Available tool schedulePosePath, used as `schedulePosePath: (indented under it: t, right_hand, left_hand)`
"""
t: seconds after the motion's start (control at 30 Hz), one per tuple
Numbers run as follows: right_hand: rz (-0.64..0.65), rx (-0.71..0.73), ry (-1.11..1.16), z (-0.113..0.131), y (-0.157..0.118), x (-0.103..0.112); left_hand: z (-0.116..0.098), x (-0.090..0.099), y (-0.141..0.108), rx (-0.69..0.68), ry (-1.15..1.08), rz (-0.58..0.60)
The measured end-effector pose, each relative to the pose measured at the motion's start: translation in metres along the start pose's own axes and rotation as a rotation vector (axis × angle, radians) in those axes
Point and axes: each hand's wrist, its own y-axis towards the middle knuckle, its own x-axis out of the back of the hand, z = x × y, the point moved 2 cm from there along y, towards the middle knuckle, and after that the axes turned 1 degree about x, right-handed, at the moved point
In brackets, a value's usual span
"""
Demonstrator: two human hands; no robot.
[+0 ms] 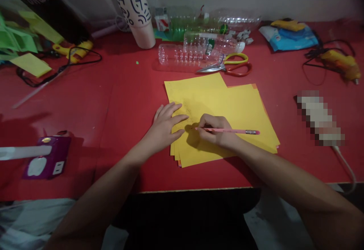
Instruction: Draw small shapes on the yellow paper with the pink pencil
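Observation:
A stack of yellow paper sheets (236, 106) lies at the middle of the red table, its sheets slightly askew. Faint dark marks show on the upper left part of the paper. My left hand (166, 125) rests on the left edge of the sheets with its fingers spread, holding nothing. My right hand (214, 130) grips a pink pencil (236, 130), its tip end pointing left, down at the paper between my two hands. Just beyond the sheets lie scissors (227, 66) with one yellow and one red handle.
Clear plastic bottles (187, 54) lie behind the paper, near a white tumbler (136, 14). Yellow glue guns with cords lie at the left (76, 51) and right (341, 64). A blue packet (287, 37), a purple box (48, 157) and a blurred-out object (320, 119) with a cable surround the workspace.

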Motion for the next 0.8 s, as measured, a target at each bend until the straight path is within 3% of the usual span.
schedulePosePath:
  t: [0.57, 0.8]
  right_hand:
    - [0.054, 0.071, -0.025, 0.0064, -0.0007, -0.002]
    - [0.009, 0.025, 0.1, 0.0026, 0.0021, 0.0014]
  left_hand:
    - [0.0012, -0.0014, 0.0001, -0.02, 0.001, -0.018]
    - [0.0021, -0.0016, -0.0005, -0.022, -0.005, -0.022]
